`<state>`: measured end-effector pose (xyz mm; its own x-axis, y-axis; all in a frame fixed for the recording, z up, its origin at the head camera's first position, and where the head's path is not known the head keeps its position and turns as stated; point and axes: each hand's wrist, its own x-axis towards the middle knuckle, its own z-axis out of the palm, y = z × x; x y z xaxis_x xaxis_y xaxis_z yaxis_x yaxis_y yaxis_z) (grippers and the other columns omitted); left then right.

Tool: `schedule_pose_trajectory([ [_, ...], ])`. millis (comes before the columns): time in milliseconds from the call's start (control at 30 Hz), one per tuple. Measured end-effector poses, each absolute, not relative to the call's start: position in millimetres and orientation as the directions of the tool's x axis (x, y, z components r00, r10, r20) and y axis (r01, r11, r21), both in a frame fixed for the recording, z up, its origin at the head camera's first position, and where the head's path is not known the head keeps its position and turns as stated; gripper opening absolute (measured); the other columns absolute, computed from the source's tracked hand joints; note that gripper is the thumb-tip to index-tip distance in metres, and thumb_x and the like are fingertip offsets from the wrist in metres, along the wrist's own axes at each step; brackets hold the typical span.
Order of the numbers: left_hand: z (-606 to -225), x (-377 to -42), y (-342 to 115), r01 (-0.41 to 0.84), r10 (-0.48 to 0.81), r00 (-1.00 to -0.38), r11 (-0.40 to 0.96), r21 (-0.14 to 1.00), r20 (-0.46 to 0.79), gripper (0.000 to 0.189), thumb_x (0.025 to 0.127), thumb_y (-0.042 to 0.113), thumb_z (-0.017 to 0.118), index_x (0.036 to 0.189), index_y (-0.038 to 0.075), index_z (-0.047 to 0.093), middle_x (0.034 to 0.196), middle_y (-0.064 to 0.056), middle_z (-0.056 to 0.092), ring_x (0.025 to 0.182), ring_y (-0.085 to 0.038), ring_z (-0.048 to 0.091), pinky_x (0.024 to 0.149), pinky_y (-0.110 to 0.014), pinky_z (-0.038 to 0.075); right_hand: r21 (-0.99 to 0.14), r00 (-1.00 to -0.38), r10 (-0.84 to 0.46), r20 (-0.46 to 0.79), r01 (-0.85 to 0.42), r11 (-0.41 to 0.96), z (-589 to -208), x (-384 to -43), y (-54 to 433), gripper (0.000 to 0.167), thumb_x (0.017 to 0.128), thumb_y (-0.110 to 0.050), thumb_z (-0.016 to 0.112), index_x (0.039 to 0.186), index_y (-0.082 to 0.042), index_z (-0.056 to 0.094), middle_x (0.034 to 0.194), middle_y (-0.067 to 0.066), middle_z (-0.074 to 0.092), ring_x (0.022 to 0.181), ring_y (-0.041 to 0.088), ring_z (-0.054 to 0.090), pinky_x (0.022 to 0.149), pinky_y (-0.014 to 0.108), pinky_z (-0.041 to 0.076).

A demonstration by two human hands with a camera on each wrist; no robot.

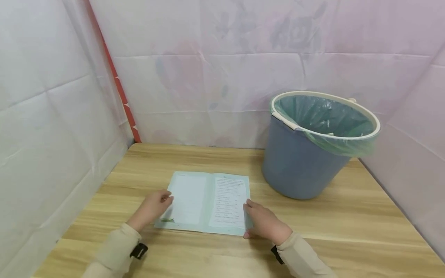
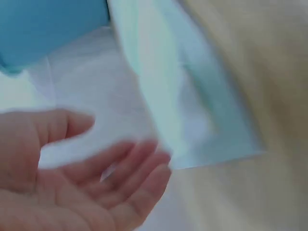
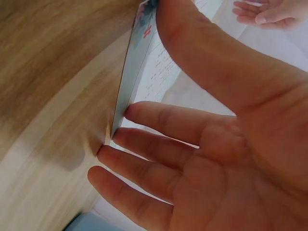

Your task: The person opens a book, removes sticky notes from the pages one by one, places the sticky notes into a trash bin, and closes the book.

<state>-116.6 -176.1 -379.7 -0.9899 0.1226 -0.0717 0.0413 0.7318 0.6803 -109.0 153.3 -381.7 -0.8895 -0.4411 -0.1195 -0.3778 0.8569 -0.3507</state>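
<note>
An open booklet point(image 1: 189, 199) with pale blue-green page borders lies on the wooden table. Its left page is mostly blank, with a small green picture low in the corner; the right page carries lines of print. By the left page's outer edge is my left hand point(image 1: 153, 208), its fingers loosely bent with nothing between them and the thumb in the left wrist view. My right hand point(image 1: 265, 224) touches the right page's outer edge. There the right wrist view has its fingers point(image 3: 159, 115) nearly straight, fingertips at the edge, while the thumb overlaps the near corner.
A blue-grey bucket point(image 1: 295, 162) with a cream rim and a green plastic liner point(image 1: 347, 144) stands behind and to the right of the booklet. White sheeting point(image 1: 215, 85) walls in the table point(image 1: 215, 253) at the back and both sides.
</note>
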Motion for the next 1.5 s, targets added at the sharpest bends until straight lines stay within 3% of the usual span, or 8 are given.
schedule_pose_trajectory([
  [133,-387,-121,-195,-0.08,0.027,-0.991,0.677,0.732,-0.133,0.045,0.099,0.015,0.048,0.131,-0.016,0.043,0.119,-0.029,0.057,0.112,-0.043,0.054,0.091,-0.05,0.048,-0.36,-0.891,-0.436,-0.127,-0.368,0.857,-380,-110,151,0.084,0.059,-0.017,0.091,0.126,0.015,0.052,0.137,0.033,0.045,0.127,0.045,0.043,0.102,0.052,0.038],
  [333,-392,-124,-200,-0.165,-0.001,-0.979,0.583,0.796,-0.203,0.049,0.1,0.016,0.046,0.137,-0.015,0.036,0.126,-0.033,0.049,0.117,-0.044,0.049,0.091,-0.049,0.048,-0.356,-0.895,-0.426,-0.132,-0.358,0.863,-380,-111,150,0.084,0.059,-0.017,0.091,0.127,0.014,0.052,0.138,0.031,0.045,0.128,0.044,0.043,0.103,0.051,0.038],
  [833,-397,-124,-200,-0.226,-0.032,-0.969,0.514,0.827,-0.245,0.044,0.1,0.014,0.044,0.135,-0.014,0.04,0.122,-0.032,0.053,0.104,-0.037,0.059,0.079,-0.038,0.054,-0.34,-0.893,-0.427,-0.142,-0.361,0.868,-376,-106,150,0.086,0.058,-0.02,0.091,0.126,0.015,0.052,0.137,0.033,0.045,0.127,0.045,0.044,0.102,0.052,0.039],
  [1100,-399,-126,-200,-0.215,-0.012,-0.969,0.527,0.822,-0.246,0.044,0.1,0.015,0.045,0.133,-0.014,0.042,0.128,-0.034,0.05,0.118,-0.044,0.05,0.091,-0.049,0.048,-0.341,-0.895,-0.424,-0.14,-0.359,0.869,-376,-107,149,0.086,0.058,-0.02,0.091,0.126,0.015,0.052,0.137,0.033,0.045,0.127,0.045,0.044,0.102,0.052,0.039],
  [1233,-403,-122,-202,-0.187,-0.004,-0.978,0.48,0.857,-0.21,0.042,0.099,0.012,0.048,0.132,-0.014,0.045,0.125,-0.031,0.054,0.116,-0.039,0.053,0.095,-0.047,0.046,-0.345,-0.894,-0.424,-0.144,-0.356,0.868,-377,-107,149,0.086,0.058,-0.02,0.091,0.126,0.015,0.052,0.137,0.033,0.045,0.126,0.045,0.044,0.101,0.052,0.039],
  [1400,-391,-115,-200,-0.186,-0.048,-0.982,0.434,0.881,-0.184,0.041,0.098,0.014,0.054,0.132,-0.008,0.049,0.112,-0.017,0.06,0.096,-0.021,0.055,0.074,-0.027,0.049,-0.352,-0.894,-0.422,-0.153,-0.35,0.868,-377,-108,150,0.086,0.058,-0.019,0.091,0.127,0.015,0.052,0.137,0.032,0.044,0.126,0.046,0.044,0.102,0.052,0.039],
  [1500,-375,-113,-192,-0.162,-0.034,-0.986,0.41,0.898,-0.162,0.041,0.096,0.014,0.057,0.132,-0.005,0.049,0.103,-0.011,0.057,0.086,-0.017,0.052,0.065,-0.023,0.046,-0.357,-0.894,-0.421,-0.152,-0.347,0.867,-377,-108,150,0.086,0.058,-0.019,0.091,0.126,0.015,0.052,0.137,0.033,0.044,0.126,0.046,0.044,0.102,0.052,0.039],
])
